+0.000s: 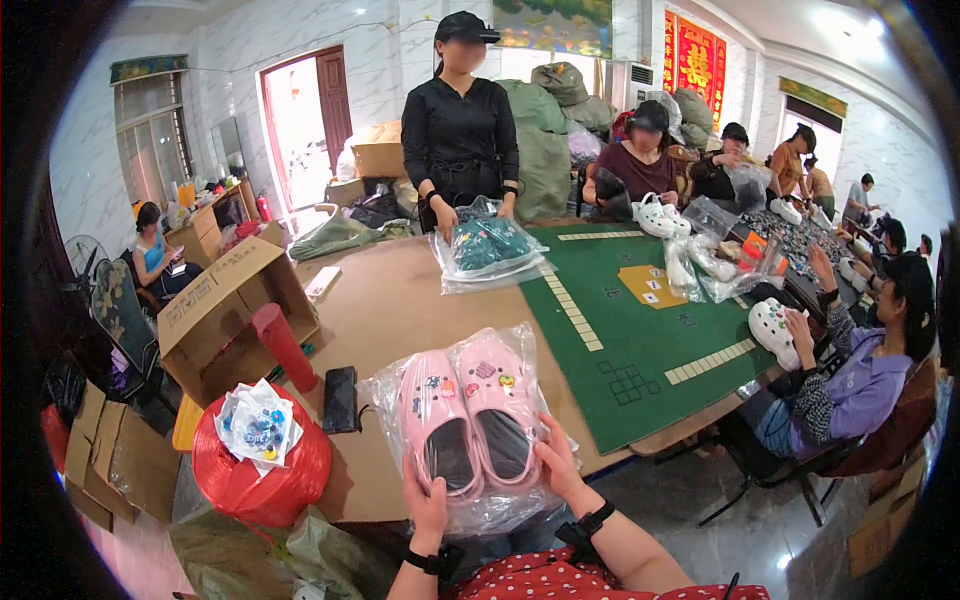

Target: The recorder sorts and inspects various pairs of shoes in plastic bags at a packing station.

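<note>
A pair of pink clogs (470, 420) with small colourful charms lies in a clear plastic bag (385, 385) at the table's near edge. At the bag's near left side, my left hand (427, 508) grips it with the thumb on top beside the left clog. Beside the right clog, my right hand (556, 458) holds the bag from the other side, thumb on top. Both hands' undersides are hidden beneath the bag. Across the table, a person in black handles a bag of dark green clogs (485, 245).
Left of the bag lie a black phone (340, 400), a red cylinder (284, 347), an open cardboard box (235, 305) and a red twine roll (225, 465) with small packets (256, 428) on it. Game tiles (572, 308) line the green mat (625, 395). A person at right holds a white clog (775, 333).
</note>
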Tool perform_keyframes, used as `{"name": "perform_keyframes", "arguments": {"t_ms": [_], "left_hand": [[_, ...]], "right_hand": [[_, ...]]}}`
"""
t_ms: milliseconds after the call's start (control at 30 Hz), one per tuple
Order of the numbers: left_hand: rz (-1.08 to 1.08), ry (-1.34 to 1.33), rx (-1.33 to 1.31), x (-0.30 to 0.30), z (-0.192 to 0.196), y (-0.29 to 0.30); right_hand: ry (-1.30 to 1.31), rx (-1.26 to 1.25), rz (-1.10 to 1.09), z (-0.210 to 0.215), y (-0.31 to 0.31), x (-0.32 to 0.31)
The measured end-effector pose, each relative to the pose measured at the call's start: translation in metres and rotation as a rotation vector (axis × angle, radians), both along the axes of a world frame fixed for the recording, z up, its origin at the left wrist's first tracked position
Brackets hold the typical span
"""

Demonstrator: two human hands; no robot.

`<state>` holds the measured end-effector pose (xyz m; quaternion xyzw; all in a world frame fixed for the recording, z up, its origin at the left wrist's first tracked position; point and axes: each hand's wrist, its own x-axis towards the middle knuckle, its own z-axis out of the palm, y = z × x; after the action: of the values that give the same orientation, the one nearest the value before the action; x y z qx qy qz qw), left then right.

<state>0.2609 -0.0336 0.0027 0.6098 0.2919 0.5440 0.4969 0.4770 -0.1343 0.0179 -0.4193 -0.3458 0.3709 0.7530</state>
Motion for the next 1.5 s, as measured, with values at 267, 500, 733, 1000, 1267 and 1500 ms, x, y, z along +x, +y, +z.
{"name": "perform_keyframes", "arguments": {"t_ms": [267,500,733,1000,1267,1500], "left_hand": [[-0.014,-0.018,-0.003,0.000,-0.002,0.000],[-0.006,0.000,0.012,-0.001,-0.004,0.001],[-0.016,-0.018,0.020,0.001,0.001,-0.002],[-0.005,0.020,0.030,-0.001,-0.003,-0.001],[0.032,0.059,0.054,0.001,-0.002,0.000],[-0.009,-0.001,-0.013,0.000,0.000,-0.002]], "right_hand": [[0.021,0.020,0.007,0.001,-0.002,-0.002],[-0.033,-0.046,0.038,-0.004,-0.003,0.003],[-0.018,-0.043,0.014,-0.006,-0.001,0.004],[-0.022,-0.013,-0.003,-0.003,-0.001,0.000],[-0.039,-0.043,0.007,0.001,-0.002,0.003],[-0.021,-0.014,-0.007,-0.004,0.000,0.001]]}}
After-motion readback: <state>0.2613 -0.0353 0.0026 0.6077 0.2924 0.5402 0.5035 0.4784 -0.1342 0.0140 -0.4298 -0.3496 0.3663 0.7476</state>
